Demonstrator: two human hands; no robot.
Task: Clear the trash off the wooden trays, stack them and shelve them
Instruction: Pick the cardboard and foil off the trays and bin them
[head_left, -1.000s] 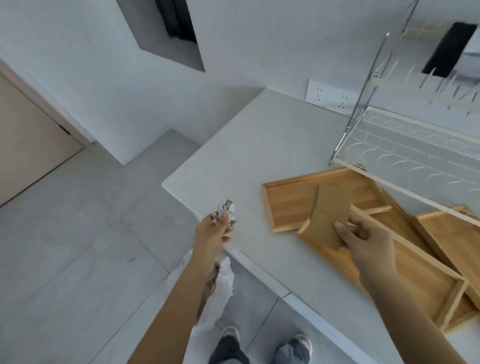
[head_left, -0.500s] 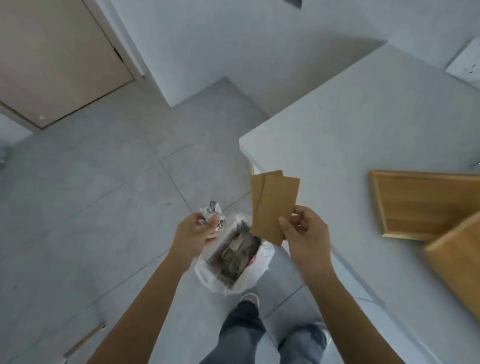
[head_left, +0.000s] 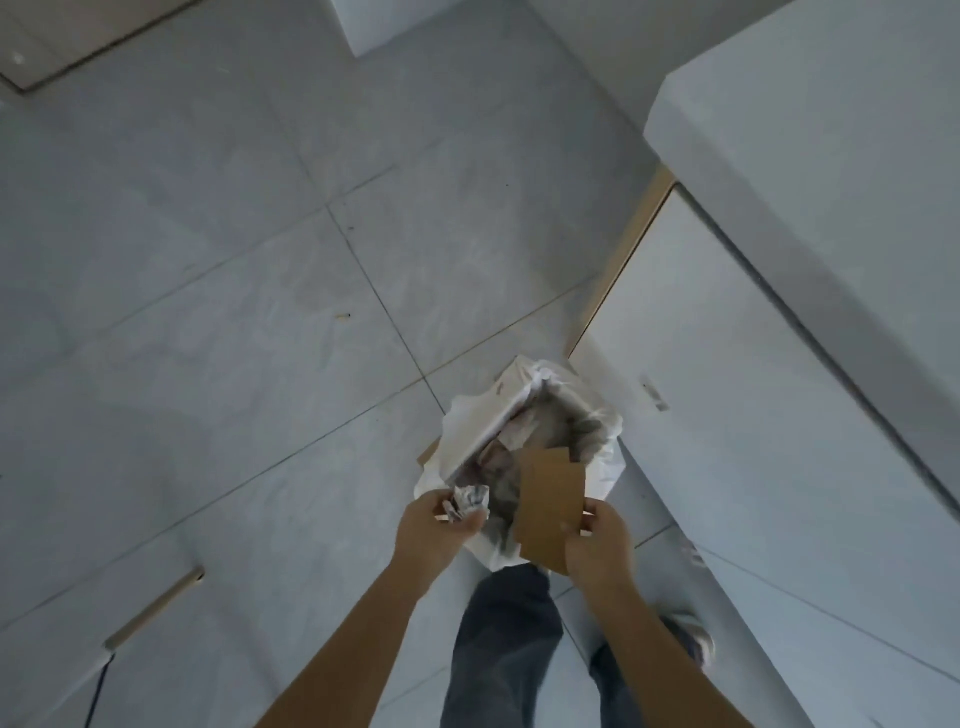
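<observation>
Grey tiled floor (head_left: 234, 291) fills most of the view, with the white table (head_left: 831, 130) and its cabinet front running down the right side. No wooden trays in sight at this angle, just the trash from them.

Person's standing over a small bin lined with a white plastic bag (head_left: 470, 426), parked on the floor right beside the cabinet. It's already got crumpled stuff inside.

Left hand (head_left: 436, 530) is closed around a scrunched-up ball of foil (head_left: 470, 500), holding it at the near left edge of the bag. Right hand (head_left: 597, 545) is pinching a couple of flat brown cardboard pieces (head_left: 550, 499) by their near end, thumb on top, and the far end of the cardboard pokes out over the bin opening. Both bits of trash are gripped, neither has dropped in yet.

Jeans and a shoe (head_left: 691, 636) show near the bottom, and a thin wooden strip (head_left: 156, 608) lies on the floor off to the near left.
</observation>
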